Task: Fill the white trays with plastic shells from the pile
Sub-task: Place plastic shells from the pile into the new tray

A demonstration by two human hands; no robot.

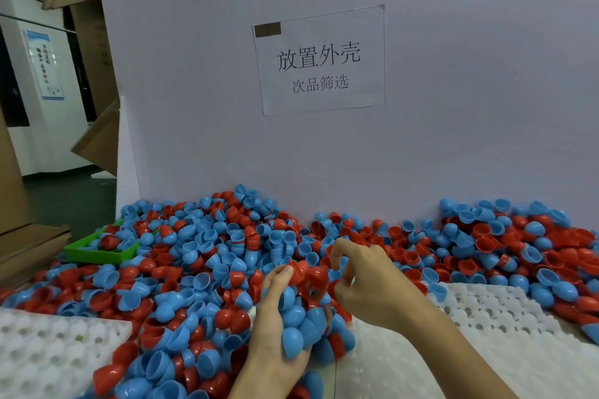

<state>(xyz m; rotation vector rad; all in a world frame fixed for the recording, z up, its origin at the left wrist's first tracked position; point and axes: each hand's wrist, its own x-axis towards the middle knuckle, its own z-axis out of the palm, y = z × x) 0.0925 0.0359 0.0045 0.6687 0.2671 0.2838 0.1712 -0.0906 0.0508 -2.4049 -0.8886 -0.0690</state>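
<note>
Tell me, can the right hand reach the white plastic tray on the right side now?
Probably yes. The right hand hovers just left of the white plastic tray, and its near part lies bare, with nothing between them. Red and blue shells cover only its far edge.

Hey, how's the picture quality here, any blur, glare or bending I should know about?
Head view: even, soft light, no hard shadows or glare; the left hand with its clutch of shells and the right hand are slightly motion-blurred; the paper sign reads sharp; the wide angle bows the edges, and both white trays look soft near the bottom.
</note>
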